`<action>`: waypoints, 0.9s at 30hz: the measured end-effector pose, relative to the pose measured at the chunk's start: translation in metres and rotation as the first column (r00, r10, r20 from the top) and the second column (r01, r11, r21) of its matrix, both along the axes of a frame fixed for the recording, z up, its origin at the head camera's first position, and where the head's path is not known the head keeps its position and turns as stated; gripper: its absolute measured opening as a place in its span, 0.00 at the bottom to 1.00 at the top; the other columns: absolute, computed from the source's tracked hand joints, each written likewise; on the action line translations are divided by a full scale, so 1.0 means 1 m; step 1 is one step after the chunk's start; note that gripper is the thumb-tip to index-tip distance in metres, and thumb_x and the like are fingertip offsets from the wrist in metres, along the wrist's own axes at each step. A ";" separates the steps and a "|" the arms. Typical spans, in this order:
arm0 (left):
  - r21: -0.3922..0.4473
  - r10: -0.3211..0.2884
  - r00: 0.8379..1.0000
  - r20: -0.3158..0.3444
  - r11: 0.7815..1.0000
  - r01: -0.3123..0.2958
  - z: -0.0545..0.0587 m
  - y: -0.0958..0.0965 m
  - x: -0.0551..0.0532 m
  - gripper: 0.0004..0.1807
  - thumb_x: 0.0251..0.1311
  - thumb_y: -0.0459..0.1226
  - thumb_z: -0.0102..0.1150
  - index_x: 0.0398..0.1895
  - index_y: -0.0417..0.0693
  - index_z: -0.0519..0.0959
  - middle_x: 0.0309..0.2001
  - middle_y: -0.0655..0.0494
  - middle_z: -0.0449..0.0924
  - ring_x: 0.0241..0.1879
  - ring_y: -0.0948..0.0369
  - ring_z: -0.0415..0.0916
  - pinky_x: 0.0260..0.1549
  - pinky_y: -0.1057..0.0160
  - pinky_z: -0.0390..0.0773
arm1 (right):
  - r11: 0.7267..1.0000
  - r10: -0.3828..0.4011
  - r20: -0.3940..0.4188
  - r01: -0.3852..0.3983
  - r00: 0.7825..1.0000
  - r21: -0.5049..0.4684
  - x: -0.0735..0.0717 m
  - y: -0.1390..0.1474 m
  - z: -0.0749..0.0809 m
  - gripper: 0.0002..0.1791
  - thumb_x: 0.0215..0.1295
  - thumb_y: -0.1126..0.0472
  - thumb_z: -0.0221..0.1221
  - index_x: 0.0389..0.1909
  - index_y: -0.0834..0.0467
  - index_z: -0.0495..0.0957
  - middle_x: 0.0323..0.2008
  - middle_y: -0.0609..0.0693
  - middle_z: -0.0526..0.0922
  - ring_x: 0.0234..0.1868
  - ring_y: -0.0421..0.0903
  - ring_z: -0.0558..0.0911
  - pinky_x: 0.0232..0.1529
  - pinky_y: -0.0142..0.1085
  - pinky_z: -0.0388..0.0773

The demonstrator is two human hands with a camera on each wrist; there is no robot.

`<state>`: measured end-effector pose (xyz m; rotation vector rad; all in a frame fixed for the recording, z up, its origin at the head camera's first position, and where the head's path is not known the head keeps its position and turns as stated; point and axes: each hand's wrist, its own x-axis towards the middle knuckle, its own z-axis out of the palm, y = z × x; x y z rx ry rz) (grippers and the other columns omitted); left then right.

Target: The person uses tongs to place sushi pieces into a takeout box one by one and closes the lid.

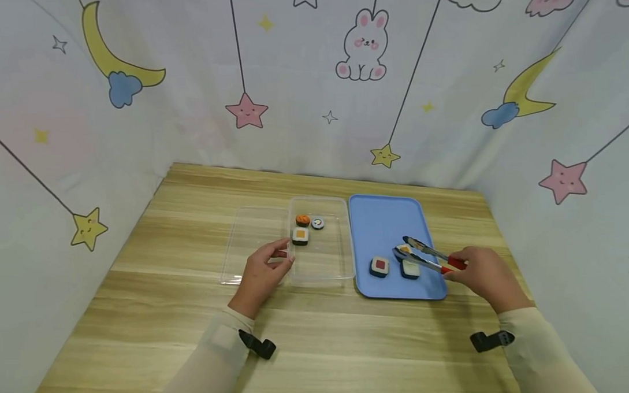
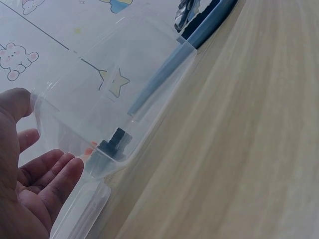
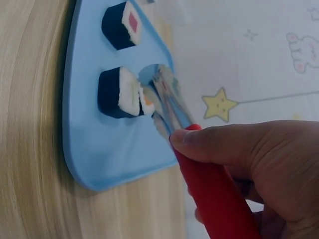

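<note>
My right hand (image 1: 486, 274) grips red-handled metal tongs (image 3: 209, 184). The tong tips are spread around a sushi piece with an orange centre (image 1: 403, 250) on the blue tray (image 1: 385, 217). Close beside it sits a white-topped sushi piece (image 1: 410, 269); another with a dark red centre (image 1: 379, 266) stands to its left. My left hand (image 1: 262, 273) is at the left side of a clear plastic container (image 1: 322, 271), its fingers loosely bent by the wall (image 2: 60, 134). Inside the container are an orange-topped sushi piece (image 1: 302, 220), a small round roll (image 1: 318, 223) and a square orange-centred piece (image 1: 300, 236).
A clear lid (image 1: 248, 228) lies left of the container on the wooden table (image 1: 320, 346). The container and tray stand side by side. A printed curtain (image 1: 299, 64) hangs behind the table and along both sides.
</note>
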<state>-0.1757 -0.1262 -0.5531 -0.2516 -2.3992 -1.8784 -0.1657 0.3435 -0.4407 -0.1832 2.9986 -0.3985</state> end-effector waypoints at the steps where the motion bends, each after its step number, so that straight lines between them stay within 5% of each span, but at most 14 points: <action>1: -0.001 0.001 1.000 0.001 1.000 -0.001 0.000 0.000 0.000 0.26 0.69 0.38 0.67 0.68 0.43 0.78 0.62 0.42 0.79 0.55 0.53 0.81 0.50 0.59 0.85 | 1.000 0.000 -0.004 0.000 1.000 -0.002 0.000 0.000 -0.001 0.25 0.56 0.53 0.78 0.48 0.66 0.88 0.40 0.59 0.88 0.36 0.52 0.83 0.38 0.51 0.83; 14: 0.004 0.004 1.000 -0.005 1.000 -0.004 0.000 0.000 0.000 0.26 0.69 0.37 0.68 0.68 0.43 0.78 0.62 0.43 0.79 0.55 0.53 0.81 0.50 0.60 0.85 | 0.996 -0.028 -0.056 0.023 0.998 -0.088 -0.002 0.003 0.002 0.26 0.57 0.55 0.77 0.50 0.68 0.86 0.44 0.64 0.87 0.38 0.55 0.84 0.35 0.49 0.84; 21: 0.008 0.006 1.000 0.007 1.000 -0.006 0.000 0.000 0.001 0.26 0.69 0.38 0.68 0.68 0.45 0.78 0.63 0.45 0.79 0.55 0.53 0.80 0.51 0.59 0.84 | 0.992 0.002 -0.102 -0.015 0.995 -0.128 -0.014 -0.013 0.025 0.25 0.60 0.55 0.75 0.53 0.68 0.85 0.43 0.63 0.87 0.38 0.56 0.84 0.35 0.49 0.84; 27: 0.016 0.008 1.000 0.005 1.000 -0.008 -0.001 -0.001 0.001 0.26 0.68 0.40 0.69 0.68 0.46 0.79 0.63 0.45 0.79 0.56 0.52 0.80 0.52 0.52 0.84 | 0.986 0.102 -0.135 -0.118 0.986 -0.117 -0.030 -0.047 0.041 0.27 0.60 0.51 0.76 0.54 0.64 0.86 0.41 0.58 0.86 0.37 0.52 0.83 0.35 0.47 0.85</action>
